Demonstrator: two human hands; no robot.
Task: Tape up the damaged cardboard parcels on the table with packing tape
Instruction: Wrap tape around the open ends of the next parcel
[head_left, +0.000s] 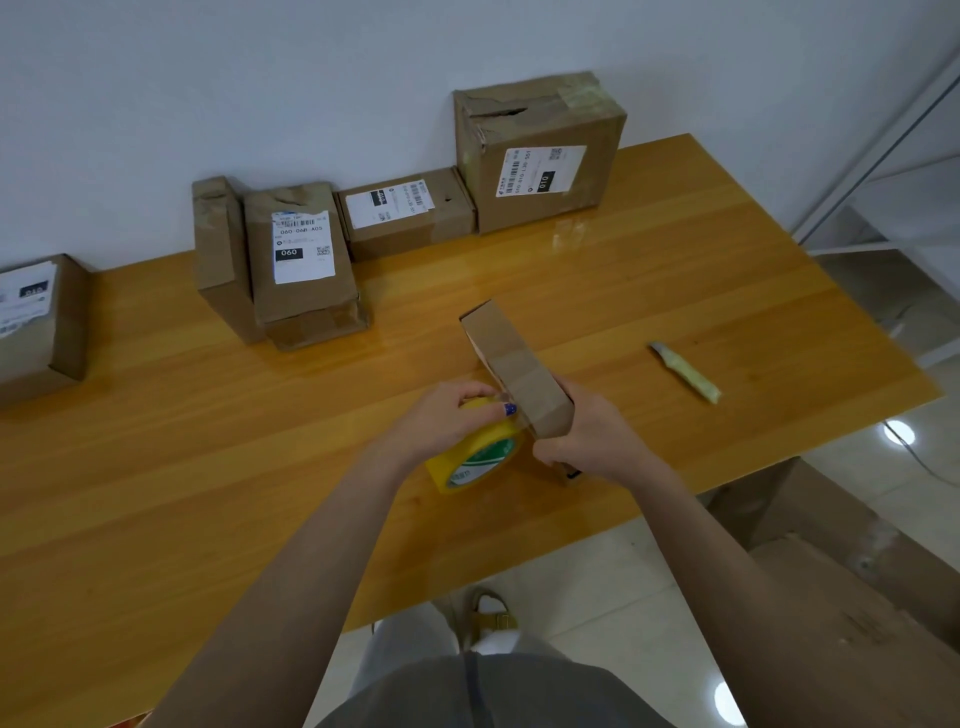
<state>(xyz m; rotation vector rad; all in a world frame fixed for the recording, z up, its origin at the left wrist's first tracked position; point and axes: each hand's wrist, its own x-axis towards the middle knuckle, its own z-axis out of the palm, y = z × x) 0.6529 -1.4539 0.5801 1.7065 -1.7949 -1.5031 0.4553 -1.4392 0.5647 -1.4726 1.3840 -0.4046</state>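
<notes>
Here, right fingers (546, 451) hold parcel (511, 358), left fingers (470, 393) grip tape roll (475, 457).

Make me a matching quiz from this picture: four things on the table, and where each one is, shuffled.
1 tape roll
2 knife
3 biggest box
4 small box

A lying alone, right side of table
B gripped by left hand
C against wall, top torn
D held by right hand

Pairs: 1-B, 2-A, 3-C, 4-D
</notes>
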